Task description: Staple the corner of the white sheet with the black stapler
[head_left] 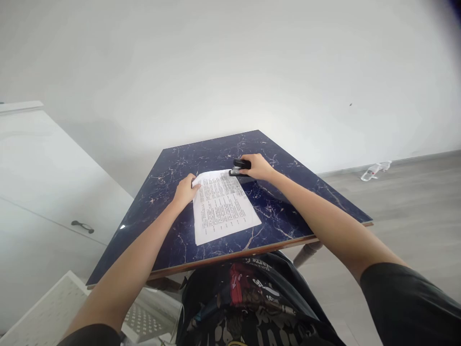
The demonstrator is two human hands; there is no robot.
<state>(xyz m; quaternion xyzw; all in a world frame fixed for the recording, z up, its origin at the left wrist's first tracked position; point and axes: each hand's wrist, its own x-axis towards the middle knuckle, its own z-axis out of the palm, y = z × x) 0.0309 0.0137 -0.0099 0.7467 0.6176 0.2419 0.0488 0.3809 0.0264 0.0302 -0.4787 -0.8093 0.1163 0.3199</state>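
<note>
Below the near table edge, a white perforated plastic basket-like item is seen; contents not discernible. On the blue marble-patterned, wood-edged table, white printed paper is laid, its upper left edge pinched between thumb and fingers of the left hand. A black stapler is gripped in the curled right hand at the upper right corner; paper between its jaws cannot be confirmed. If the pinch slackened, skewed paper and a misplaced staple might result. White closed cabinet at left: contents hidden.
</note>
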